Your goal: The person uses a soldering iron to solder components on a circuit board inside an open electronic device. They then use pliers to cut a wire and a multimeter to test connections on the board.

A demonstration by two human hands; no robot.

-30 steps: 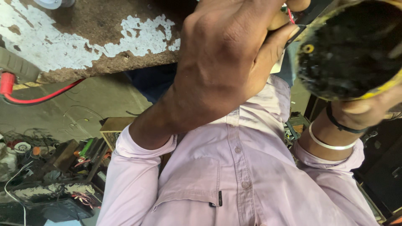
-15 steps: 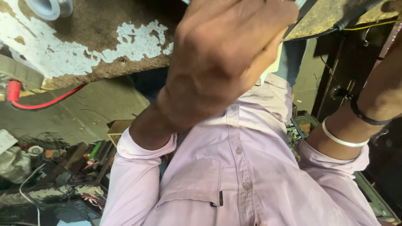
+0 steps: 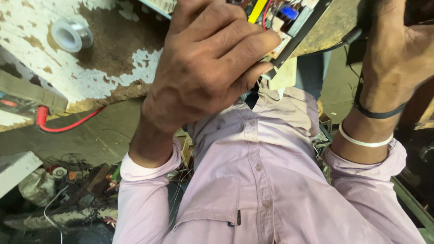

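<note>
My left hand [image 3: 208, 68] is closed around the edge of a black-framed circuit board [image 3: 289, 20] with a yellow strip, a blue part and red wires on it. It holds the board above my chest, against the chipped white workbench [image 3: 113, 72]. At the upper right is my right hand [image 3: 398, 54], with a black band and a white bangle on its wrist. Its fingers run out of the frame, so what they grip is hidden. A black cable [image 3: 350, 38] runs beside it.
A white solder spool [image 3: 71, 34] lies on the bench. A red cable [image 3: 68, 126] hangs from a grey device [image 3: 27, 92] at the bench edge. Tools, wires and scrap [image 3: 68, 190] litter the floor at the lower left, beside a white box [image 3: 13, 169].
The round dark object that my right hand held a second ago has left the view. The view has shifted, and the circuit board in my left hand now shows.
</note>
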